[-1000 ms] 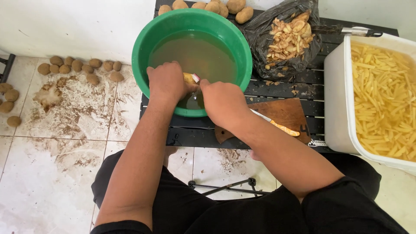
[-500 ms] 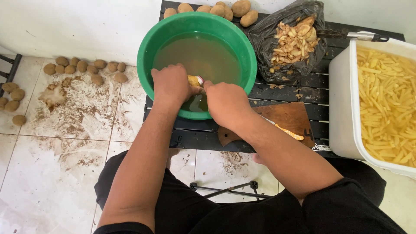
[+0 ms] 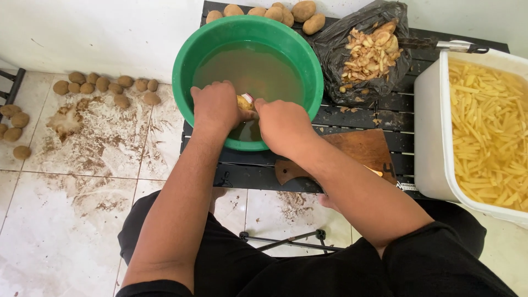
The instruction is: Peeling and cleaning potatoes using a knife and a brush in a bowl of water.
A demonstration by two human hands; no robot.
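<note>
Both hands, left (image 3: 216,106) and right (image 3: 283,124), close on a potato (image 3: 244,103) over the green basin (image 3: 187,66) at the table's (image 3: 352,115) front edge. Black bag (image 3: 335,49) of peels sits behind; white tub (image 3: 432,137) of cut strips stands at the right edge.

We see a makeshift food-prep corner: tiled floor (image 3: 82,231), slatted table (image 3: 363,110), potatoes (image 3: 104,85), tub of cut fries (image 3: 489,132).

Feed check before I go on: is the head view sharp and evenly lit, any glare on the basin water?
Head view: sharp, soft even daylight, no hard shadows; murky water in the green basin shows only a faint sheen; left hand and right hand hide most of the potato; edges bow slightly.
</note>
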